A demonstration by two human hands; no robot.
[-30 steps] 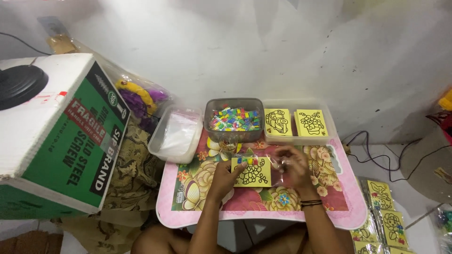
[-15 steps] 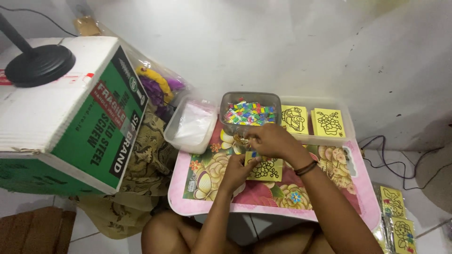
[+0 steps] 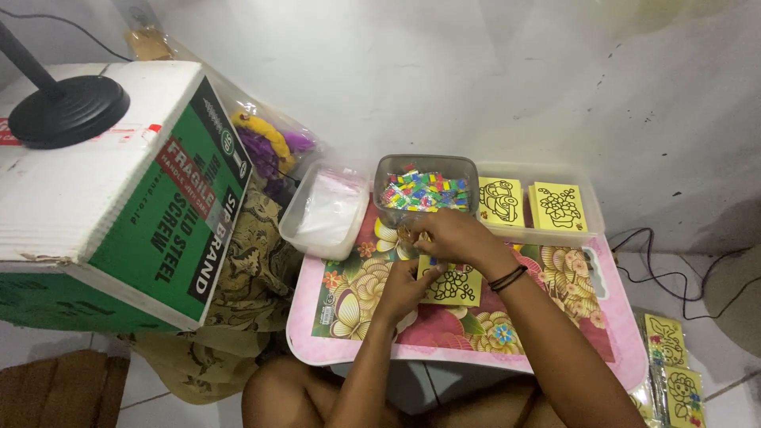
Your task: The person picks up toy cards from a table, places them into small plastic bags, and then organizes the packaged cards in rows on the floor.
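Right hand (image 3: 444, 235): fingers bunched together near the grey tub (image 3: 426, 190) of coloured pieces
Left hand (image 3: 407, 287): pinching the yellow card (image 3: 456, 284) on the tabletop (image 3: 555, 333)

Left hand (image 3: 406, 287) holds the yellow outline card (image 3: 453, 284) on the floral tray table (image 3: 349, 297). Right hand (image 3: 445, 236) at 12 o'clock of the card, fingers bunched (grip unclear), touching the grey tub of coloured pieces (image 3: 425, 189). Green-and-white cardboard box (image 3: 143, 214) at 9 o'clock.
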